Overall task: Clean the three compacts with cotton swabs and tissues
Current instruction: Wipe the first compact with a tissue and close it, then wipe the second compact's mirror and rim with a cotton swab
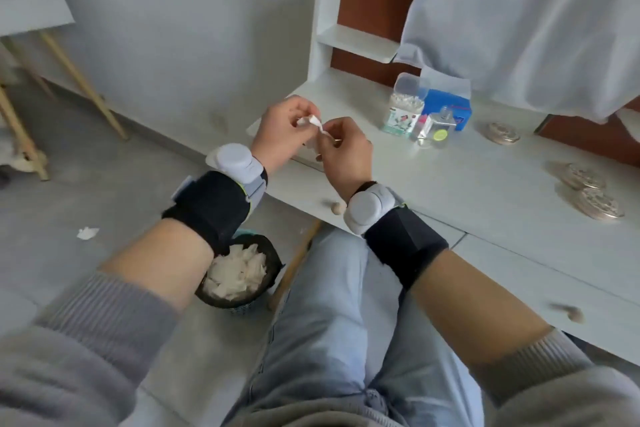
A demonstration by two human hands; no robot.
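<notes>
My left hand (280,135) and my right hand (343,152) meet above the left end of the white desk (450,177). Both pinch a small crumpled white tissue (311,123) between their fingertips. Three round silver compacts lie shut on the desk to the right: one (502,132) near the back, and two (581,177) (601,207) side by side at the right edge. A clear jar of cotton swabs (403,107) stands beside a blue tissue pack (448,104), well to the right of my hands.
A small clear bottle (437,130) stands in front of the tissue pack. A dark bin full of used tissues (239,274) sits on the floor under my left forearm. A tissue scrap (87,233) lies on the floor. A white cloth (536,10) hangs over the desk's back.
</notes>
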